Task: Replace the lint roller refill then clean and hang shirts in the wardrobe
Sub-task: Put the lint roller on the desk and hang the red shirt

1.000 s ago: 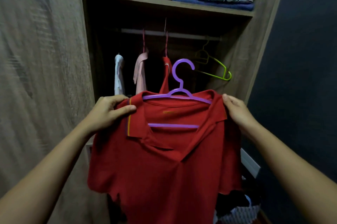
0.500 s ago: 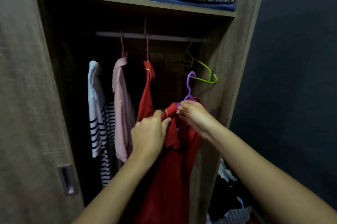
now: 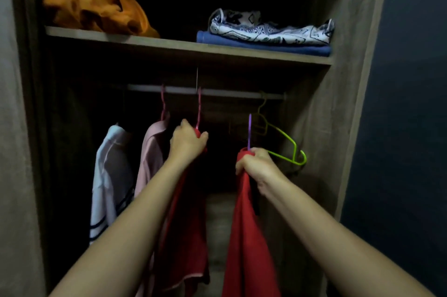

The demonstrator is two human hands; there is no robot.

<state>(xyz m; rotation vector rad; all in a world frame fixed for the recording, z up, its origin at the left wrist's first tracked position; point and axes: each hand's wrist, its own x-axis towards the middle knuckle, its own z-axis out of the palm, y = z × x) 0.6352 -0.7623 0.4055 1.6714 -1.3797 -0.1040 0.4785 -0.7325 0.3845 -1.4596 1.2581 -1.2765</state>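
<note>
My right hand [image 3: 256, 166] grips the collar of a red polo shirt [image 3: 246, 236] on a purple hanger [image 3: 249, 131]. The hanger's hook points up, below the wardrobe rail [image 3: 229, 94] and apart from it. My left hand [image 3: 187, 143] grips the top of another red shirt [image 3: 186, 236], which hangs from the rail on a pink hanger [image 3: 198, 113]. A gap lies between the two red shirts.
Left on the rail hang a pink shirt [image 3: 151, 151] and a white striped shirt [image 3: 110, 176]. An empty green hanger [image 3: 283, 144] hangs at the right end. The shelf [image 3: 183, 49] above holds orange cloth [image 3: 96, 11] and folded blue and patterned fabric [image 3: 266, 33].
My view rose and moved closer to the wardrobe. My left hand left the held shirt and took the hanging red shirt. My right hand lifted the shirt on the purple hanger toward the rail.
</note>
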